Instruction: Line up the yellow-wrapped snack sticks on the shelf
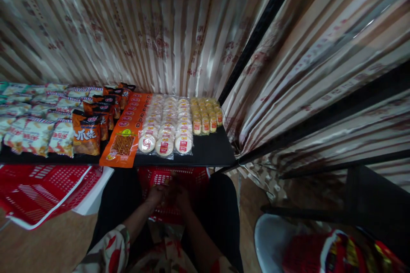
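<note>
My left hand [156, 195] is low in the head view, between my knees, over a red plastic basket [197, 173]. Its fingers look curled round something small and yellowish that I cannot make out. Close beside it, also over the basket, is my right hand [182, 199]; its fingers are lost in dark shadow. Just beyond the hands, on a black shelf [211, 153], lie rows of round pale biscuits [165, 147] in clear wrappers. Small yellow wrapped cakes [205, 123] stand to their right. An orange bag of stick snacks [123, 143] lies flat to their left.
Orange-and-black snack bags [86, 134] and white snack packets [30, 134] fill the shelf's left side. Another red basket [41, 187] with a white handle sits at lower left. Black frame bars [259, 30] and a striped curtain [179, 30] stand behind. A white stool [272, 239] is lower right.
</note>
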Available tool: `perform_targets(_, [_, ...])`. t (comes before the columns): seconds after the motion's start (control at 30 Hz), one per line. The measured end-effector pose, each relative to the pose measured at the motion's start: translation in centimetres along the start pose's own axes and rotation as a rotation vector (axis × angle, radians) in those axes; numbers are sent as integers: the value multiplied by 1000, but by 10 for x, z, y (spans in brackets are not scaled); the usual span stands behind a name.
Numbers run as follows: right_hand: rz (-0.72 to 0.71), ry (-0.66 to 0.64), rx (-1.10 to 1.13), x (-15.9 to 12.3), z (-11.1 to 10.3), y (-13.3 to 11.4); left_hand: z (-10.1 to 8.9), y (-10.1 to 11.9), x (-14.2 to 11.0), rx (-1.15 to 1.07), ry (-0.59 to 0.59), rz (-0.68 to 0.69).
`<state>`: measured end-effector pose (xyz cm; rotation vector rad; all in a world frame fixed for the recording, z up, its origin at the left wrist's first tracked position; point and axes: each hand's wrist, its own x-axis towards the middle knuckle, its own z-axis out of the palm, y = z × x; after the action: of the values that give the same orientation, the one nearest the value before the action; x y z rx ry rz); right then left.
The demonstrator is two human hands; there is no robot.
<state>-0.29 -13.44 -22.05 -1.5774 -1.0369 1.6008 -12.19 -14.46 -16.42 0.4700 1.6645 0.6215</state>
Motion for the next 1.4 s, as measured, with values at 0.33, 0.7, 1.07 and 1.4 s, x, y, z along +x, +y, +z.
perform_targets(0.33, [-29,111,-18,-8,-4,-6,-17,11,-15,-61,21,11])
perform_targets(0.7, [-201,-5,-151,-22,-16,-37,-33,21,-30,-144,-57,8])
perform_targets(1.07, [-524,-58,-539,-41,-31,-64,-36,35,-46,-282,-167,-29])
perform_targets(1.4, [-598,-103,-676,-59,-40,-80,-30,48,-54,-349,-255,-240])
